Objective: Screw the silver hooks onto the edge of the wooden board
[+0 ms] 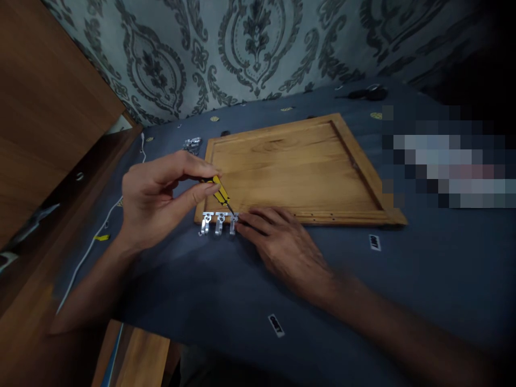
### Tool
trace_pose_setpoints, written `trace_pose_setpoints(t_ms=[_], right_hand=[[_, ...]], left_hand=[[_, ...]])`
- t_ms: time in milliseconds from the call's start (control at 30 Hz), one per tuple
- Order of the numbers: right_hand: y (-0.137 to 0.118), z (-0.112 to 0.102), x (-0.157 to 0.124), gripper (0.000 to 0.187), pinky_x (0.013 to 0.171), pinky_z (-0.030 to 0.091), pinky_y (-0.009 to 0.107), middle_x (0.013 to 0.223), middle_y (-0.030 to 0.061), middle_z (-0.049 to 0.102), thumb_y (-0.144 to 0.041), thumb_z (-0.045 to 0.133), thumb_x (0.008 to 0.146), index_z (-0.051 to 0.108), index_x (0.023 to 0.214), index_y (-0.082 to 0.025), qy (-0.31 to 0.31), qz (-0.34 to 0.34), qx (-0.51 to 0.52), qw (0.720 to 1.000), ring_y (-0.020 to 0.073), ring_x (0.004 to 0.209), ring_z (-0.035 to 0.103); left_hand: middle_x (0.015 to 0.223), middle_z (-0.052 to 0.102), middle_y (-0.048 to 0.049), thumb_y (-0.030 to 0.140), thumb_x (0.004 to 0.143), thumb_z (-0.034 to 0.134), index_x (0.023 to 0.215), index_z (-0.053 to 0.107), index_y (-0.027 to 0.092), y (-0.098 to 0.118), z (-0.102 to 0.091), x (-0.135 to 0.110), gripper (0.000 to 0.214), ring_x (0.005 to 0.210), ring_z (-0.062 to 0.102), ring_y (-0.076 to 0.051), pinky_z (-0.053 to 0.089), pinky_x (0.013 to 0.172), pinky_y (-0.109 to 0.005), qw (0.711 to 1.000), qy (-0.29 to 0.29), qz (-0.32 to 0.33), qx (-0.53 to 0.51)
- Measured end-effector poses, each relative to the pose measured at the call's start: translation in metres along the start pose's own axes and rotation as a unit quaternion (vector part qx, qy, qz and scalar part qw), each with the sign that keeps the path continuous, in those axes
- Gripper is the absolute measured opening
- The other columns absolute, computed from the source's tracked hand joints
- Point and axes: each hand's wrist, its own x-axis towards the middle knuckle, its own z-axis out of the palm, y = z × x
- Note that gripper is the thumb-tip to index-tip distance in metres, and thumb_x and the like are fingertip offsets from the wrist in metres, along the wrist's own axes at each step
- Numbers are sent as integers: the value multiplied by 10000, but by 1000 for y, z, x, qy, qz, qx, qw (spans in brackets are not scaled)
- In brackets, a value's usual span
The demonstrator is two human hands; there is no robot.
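A yellow-and-black screwdriver (221, 192) is pinched between the thumb and fingers of my left hand (161, 193). It slants down to the right, its tip at the rightmost of three silver metal hinges (233, 224) along the near edge of a wooden cabinet door (278, 166). My right hand (282, 242) rests palm down by that edge, its fingertips holding the same hinge from the right; part of the hinge is hidden there. The middle hinge (220, 223) and left hinge (206, 222) stick out towards me from the edge.
More metal hardware (192, 144) lies beyond the door's left corner. A dark tool (366, 93) sits at the far right on the blue cloth (322, 344). A white cable (92, 252) runs down the left, beside wooden furniture (52, 118). A pixelated patch covers the right side.
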Motion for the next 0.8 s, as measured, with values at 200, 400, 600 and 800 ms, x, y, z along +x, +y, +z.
trace_pose_setpoints(t_ms=[200,400,600,800], right_hand=[[0,0,0,342,958,466,432,1211,81,734,-29,600,863,700,1162,-161,1,-4,5,1000,272,1142,602],[1,2,1,350,955,466,434,1196,86,737,-30,591,863,698,1168,-163,3,-6,3,1000,270,1143,600],[1,2,0,343,936,464,423,1177,87,739,-15,595,836,707,1129,-156,9,-6,9,1000,271,1115,599],[2,3,0,354,946,451,415,1186,86,736,-19,581,849,703,1145,-171,18,-6,5,1000,263,1128,593]], left_hand=[[873,730,12,158,833,773,964,727,325,0,2,1,216,843,716,-173,599,701,-339,999,-8,-9,-38],[886,712,11,172,807,805,966,732,287,-1,9,-1,209,831,684,-163,589,632,-309,999,17,3,-31],[868,704,66,95,857,742,987,742,291,11,2,0,235,795,668,-109,608,681,-310,995,100,-16,26],[921,723,38,92,848,746,1049,735,287,7,-5,1,280,849,699,-155,630,724,-351,998,47,7,37]])
